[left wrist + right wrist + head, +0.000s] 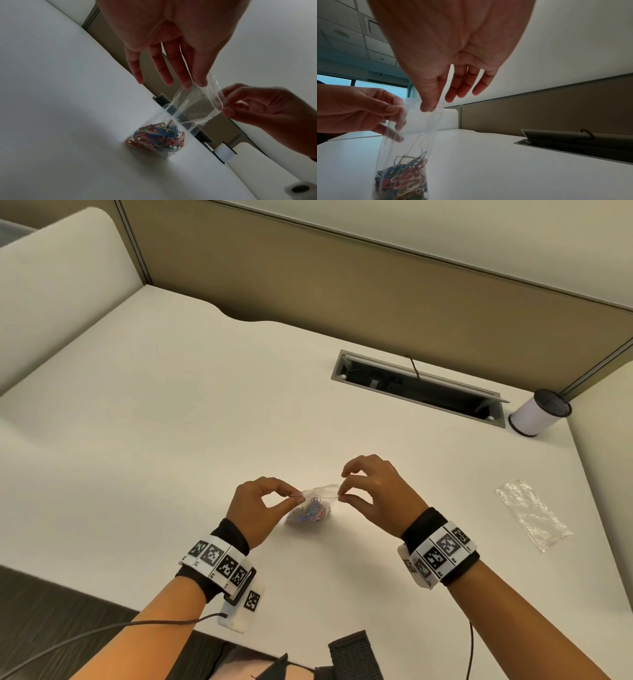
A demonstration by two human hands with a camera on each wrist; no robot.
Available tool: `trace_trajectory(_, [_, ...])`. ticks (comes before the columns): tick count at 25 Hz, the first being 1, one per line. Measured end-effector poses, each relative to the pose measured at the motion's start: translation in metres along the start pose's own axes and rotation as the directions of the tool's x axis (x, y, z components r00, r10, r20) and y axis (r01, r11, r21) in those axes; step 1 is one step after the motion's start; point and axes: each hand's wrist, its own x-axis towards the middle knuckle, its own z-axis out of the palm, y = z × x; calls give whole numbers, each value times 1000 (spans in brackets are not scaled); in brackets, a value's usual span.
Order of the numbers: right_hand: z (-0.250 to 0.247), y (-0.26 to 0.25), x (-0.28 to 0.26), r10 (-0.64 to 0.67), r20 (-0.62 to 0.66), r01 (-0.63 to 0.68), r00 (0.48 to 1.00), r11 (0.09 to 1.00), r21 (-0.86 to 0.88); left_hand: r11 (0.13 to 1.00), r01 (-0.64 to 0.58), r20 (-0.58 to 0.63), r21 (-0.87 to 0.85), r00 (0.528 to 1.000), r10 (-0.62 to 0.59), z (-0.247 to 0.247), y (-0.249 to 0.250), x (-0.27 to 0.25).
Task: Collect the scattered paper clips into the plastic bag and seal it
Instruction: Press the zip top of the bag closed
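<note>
A small clear plastic bag (317, 498) stands upright on the white desk, its bottom filled with a heap of coloured paper clips (310, 513). My left hand (294, 498) pinches the left end of the bag's top edge between thumb and forefinger. At the right end of that edge my right hand (340, 494) pinches it the same way. In the left wrist view the bag (192, 108) hangs from both hands with its mouth slack, clips (157, 139) at the bottom. The right wrist view shows the bag (418, 125) and the clips (402, 180) from close by.
A second, empty clear plastic bag (532, 513) lies flat at the right of the desk (171, 422). A white cylinder (539, 412) stands at the back right beside an open cable tray (418, 386). Partition walls enclose the desk at the back and left.
</note>
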Motion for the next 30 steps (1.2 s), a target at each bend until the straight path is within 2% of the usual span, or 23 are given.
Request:
trace_trajectory(4, [4,5,-4,138,34,-142,990,959,246,1000,4,-6,-15,1000,-4,-2,0,0])
trace_trajectory(10, [12,4,-4,274,16,-253,962,864,435,999,25,-56,-33,998,-27,-8,5,1])
trace_trajectory(14, [17,1,-1,316,-21,-280,949,868,411,1000,-28,-39,6,999,28,-14,4,4])
trace_trajectory(20, [22,-2,2,306,-65,-270,950,907,323,995,-98,-32,12,995,98,-17,2,8])
trace_trajectory(27, [26,-6,-4,258,-10,-239,966,907,346,995,-76,87,63,994,71,-14,4,9])
trace_trajectory(30, [28,-11,-4,275,0,-257,962,899,354,986,-136,94,99,987,126,-6,8,15])
